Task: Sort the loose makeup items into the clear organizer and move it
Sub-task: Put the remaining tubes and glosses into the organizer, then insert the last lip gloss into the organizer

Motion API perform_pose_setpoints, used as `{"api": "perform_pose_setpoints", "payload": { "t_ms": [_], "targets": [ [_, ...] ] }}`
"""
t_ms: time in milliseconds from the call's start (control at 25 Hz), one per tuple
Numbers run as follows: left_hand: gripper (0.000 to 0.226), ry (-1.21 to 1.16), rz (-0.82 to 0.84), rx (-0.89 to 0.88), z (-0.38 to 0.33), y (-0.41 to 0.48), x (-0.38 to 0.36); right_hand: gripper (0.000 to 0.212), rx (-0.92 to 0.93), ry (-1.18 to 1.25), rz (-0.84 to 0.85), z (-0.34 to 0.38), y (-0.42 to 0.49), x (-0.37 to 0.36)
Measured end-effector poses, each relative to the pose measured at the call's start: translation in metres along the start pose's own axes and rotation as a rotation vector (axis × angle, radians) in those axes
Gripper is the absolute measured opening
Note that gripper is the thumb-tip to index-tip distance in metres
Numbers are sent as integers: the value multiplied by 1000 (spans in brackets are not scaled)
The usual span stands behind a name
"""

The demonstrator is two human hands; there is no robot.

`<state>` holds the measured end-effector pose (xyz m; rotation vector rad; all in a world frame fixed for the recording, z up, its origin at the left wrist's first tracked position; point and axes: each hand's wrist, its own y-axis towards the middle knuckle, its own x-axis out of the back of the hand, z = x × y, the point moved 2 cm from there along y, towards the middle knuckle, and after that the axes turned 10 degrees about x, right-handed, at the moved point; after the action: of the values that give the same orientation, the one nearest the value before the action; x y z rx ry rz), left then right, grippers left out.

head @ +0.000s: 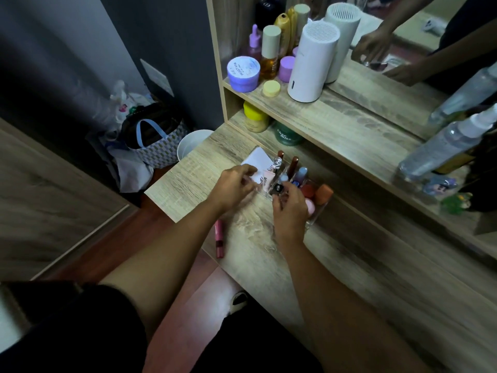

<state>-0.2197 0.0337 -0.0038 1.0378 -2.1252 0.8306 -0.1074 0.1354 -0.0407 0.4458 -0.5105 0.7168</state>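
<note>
Centre frame on the bench (pixel 363 265), I've both hands on the clear organizer (pixel 318 211), left hand (pixel 233 186) fingers curled on its end, right hand (pixel 290 211) fingers spread over the top; rigid, slick, top-heavy, so I'd grip low on the walls.

A white cylindrical appliance (pixel 312 63) is standing upright on the upper shelf (pixel 349 111), backing onto the mirror (pixel 403 36). Left of it, a lavender tub (pixel 243 74), an amber bottle (pixel 269 53) and a small yellow lid (pixel 271 88) are sitting close together. A clear spray bottle (pixel 443 146) is leaning at far right. On the floor, a patterned tote bag (pixel 158 141) is resting beside a white bin (pixel 191 146).
</note>
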Motion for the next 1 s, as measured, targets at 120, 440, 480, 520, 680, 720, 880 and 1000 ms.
{"api": "perform_pose_setpoints", "payload": {
  "t_ms": [120, 440, 480, 520, 680, 720, 880, 1000],
  "targets": [
    [51, 202, -102, 312, 44, -25, 2, 37, -28, 17, -29, 0, -20, -2],
    [40, 141, -33, 471, 73, -78, -37, 55, 196, -447, 548, -31, -82, -21],
    [36, 139, -51, 460, 70, -78, -41, 56, 215, -473, 582, -35, -84, -20],
    [35, 129, -60, 458, 68, -78, -44, 57, 233, -486, 606, -37, -85, -19],
    [40, 1, -28, 397, 52, -66, -43, 57, 228, -510, 623, -49, -83, -6],
    [39, -19, -2, 316, 45, -61, -40, 57, 220, -519, 610, -54, -82, 0],
    [32, -115, 51, 52, 12, -46, -19, 60, 220, -538, 594, -67, -81, 18],
    [23, -216, -10, -7, -13, -39, -11, 61, 225, -533, 626, -70, -81, 19]
  ]
}}
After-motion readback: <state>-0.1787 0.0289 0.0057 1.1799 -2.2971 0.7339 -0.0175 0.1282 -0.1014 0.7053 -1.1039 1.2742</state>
